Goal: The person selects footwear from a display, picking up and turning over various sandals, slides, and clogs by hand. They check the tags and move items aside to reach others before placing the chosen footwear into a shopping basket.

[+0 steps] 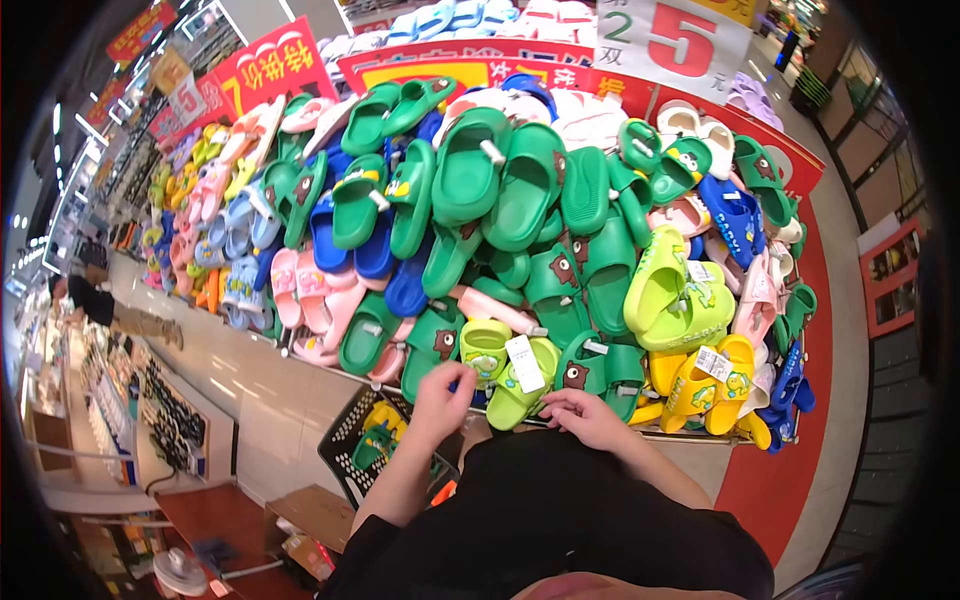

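Observation:
My left hand (pixel 443 400) is at the front edge of a heaped slipper display, its fingers curled together. A small blue patch shows by those fingertips; what they hold, if anything, is hidden. Just right of it lies a pair of small lime-green slippers (pixel 512 402) with a cartoon figure and a white paper tag (pixel 523 363). My right hand (pixel 588 418) is at the pair's right side, fingers stretched toward the nearer slipper's edge. Green bear slippers (pixel 602 275) surround the pair behind and to both sides.
A dark perforated basket (pixel 345 440) with yellow and green slippers stands low at left. Larger lime slippers (pixel 655 310) and tagged yellow slippers (pixel 685 405) lie at right. Red price signs (pixel 275 65) rise behind the heap. A person (pixel 95 300) is in the aisle at far left.

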`<state>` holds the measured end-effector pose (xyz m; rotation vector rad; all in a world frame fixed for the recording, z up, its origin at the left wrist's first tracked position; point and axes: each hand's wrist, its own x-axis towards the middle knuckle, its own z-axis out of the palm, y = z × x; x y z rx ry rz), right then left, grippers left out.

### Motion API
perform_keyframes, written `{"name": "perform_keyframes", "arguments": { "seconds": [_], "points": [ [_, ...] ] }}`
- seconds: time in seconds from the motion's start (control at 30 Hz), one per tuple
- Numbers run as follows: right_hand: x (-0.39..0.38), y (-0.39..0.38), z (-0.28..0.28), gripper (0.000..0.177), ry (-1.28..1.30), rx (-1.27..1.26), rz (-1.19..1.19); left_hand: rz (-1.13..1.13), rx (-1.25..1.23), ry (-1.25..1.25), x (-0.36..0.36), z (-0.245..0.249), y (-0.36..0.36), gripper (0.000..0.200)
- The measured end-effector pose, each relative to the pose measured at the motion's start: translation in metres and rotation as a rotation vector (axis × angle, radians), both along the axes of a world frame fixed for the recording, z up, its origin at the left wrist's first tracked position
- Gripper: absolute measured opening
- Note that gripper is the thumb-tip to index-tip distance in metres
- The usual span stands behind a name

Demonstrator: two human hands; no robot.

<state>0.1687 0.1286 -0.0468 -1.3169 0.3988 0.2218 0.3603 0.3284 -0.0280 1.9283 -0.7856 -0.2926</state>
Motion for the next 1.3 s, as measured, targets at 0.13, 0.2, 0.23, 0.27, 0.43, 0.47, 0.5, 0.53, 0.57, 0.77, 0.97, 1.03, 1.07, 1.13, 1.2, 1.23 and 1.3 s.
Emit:
{"name": "perform_keyframes", "arguments": {
  "seconds": [0.13, 0.2, 0.23, 0.27, 0.43, 0.47, 0.5, 0.53, 0.57, 0.77, 0.97, 1.03, 1.07, 1.13, 1.2, 1.23, 1.3],
  "points": [
    [-0.005, -0.002, 0.001, 0.030, -0.020, -0.019, -0.023, 0.037, -0.265, -0.365, 0.071, 0.065, -0.056, 0.010],
    [-0.009, -0.002, 0.003, 0.030, -0.027, -0.016, -0.042, 0.127, -0.317, -0.477, 0.116, 0.097, -0.088, 0.010],
    [-0.010, -0.003, 0.004, 0.030, -0.025, -0.010, -0.050, 0.188, -0.285, -0.507, 0.138, 0.115, -0.106, 0.010],
    [-0.012, -0.004, 0.006, 0.031, -0.023, -0.023, -0.059, 0.179, -0.303, -0.427, 0.164, 0.126, -0.126, 0.016],
    [-0.030, -0.006, -0.003, 0.032, -0.012, -0.038, -0.171, 0.069, 0.027, -0.273, 0.303, 0.125, -0.227, 0.046],
    [-0.034, -0.005, -0.005, 0.032, -0.011, -0.031, -0.205, 0.063, 0.122, -0.169, 0.309, 0.130, -0.239, 0.054],
    [-0.039, -0.006, -0.007, 0.032, -0.009, -0.026, -0.240, 0.005, 0.229, 0.132, 0.325, 0.130, -0.255, 0.065],
    [-0.042, -0.006, -0.006, 0.032, 0.007, -0.032, -0.275, -0.003, 0.239, 0.143, 0.332, 0.125, -0.264, 0.067],
    [-0.047, -0.006, -0.007, 0.032, 0.005, -0.037, -0.302, -0.012, 0.248, 0.152, 0.337, 0.120, -0.277, 0.070],
    [-0.066, -0.004, -0.011, 0.031, -0.014, -0.023, -0.442, -0.296, 0.133, 0.721, 0.319, 0.141, -0.296, 0.062],
    [-0.068, -0.006, -0.014, 0.030, -0.020, -0.028, -0.401, -0.397, -0.375, 0.392, 0.307, 0.184, -0.308, 0.063],
    [-0.063, -0.008, -0.012, 0.030, -0.040, -0.025, -0.374, -0.449, -0.458, 0.248, 0.297, 0.216, -0.303, 0.065],
    [-0.060, -0.010, -0.009, 0.030, -0.040, -0.020, -0.370, -0.486, -0.577, 0.129, 0.275, 0.235, -0.297, 0.066],
    [-0.055, -0.013, -0.001, 0.031, -0.042, -0.053, -0.335, -0.552, -0.628, -0.016, 0.253, 0.265, -0.283, 0.067],
    [-0.052, -0.015, 0.000, 0.031, -0.094, -0.046, -0.324, -0.624, -0.726, -0.055, 0.216, 0.290, -0.265, 0.069],
    [-0.049, -0.017, 0.002, 0.031, -0.153, -0.048, -0.320, -0.655, -0.778, -0.029, 0.189, 0.299, -0.254, 0.070],
    [-0.044, -0.024, 0.010, 0.033, -0.165, -0.037, -0.303, -0.692, -0.830, 0.020, 0.151, 0.304, -0.229, 0.068]
  ]
}}
